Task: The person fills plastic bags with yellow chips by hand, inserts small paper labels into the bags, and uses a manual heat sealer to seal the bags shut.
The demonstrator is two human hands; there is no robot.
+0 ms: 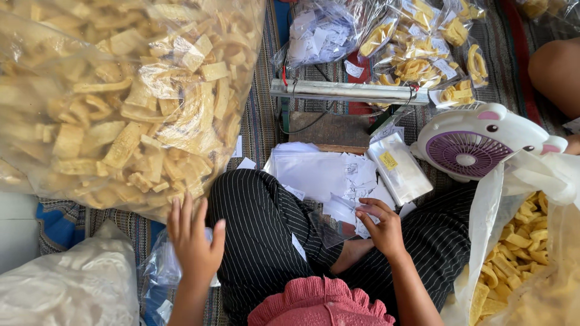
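Observation:
My left hand (194, 241) hovers with fingers spread just under a huge clear bag of pale yellow chips (115, 96) and holds nothing. A small clear plastic bag (339, 220) with a paper label inside is pinched in my right hand (380, 226), over my lap in black striped trousers (266, 229). A pile of empty clear bags and white paper labels (320, 172) lies just beyond my knees.
A metal bar heat sealer (347, 92) on a wooden block sits ahead, with sealed chip packets (417, 54) behind it. A white and purple animal-shaped fan (477, 142) stands right, beside an open bag of chips (519, 253). Another person's knee (556, 69) is at far right.

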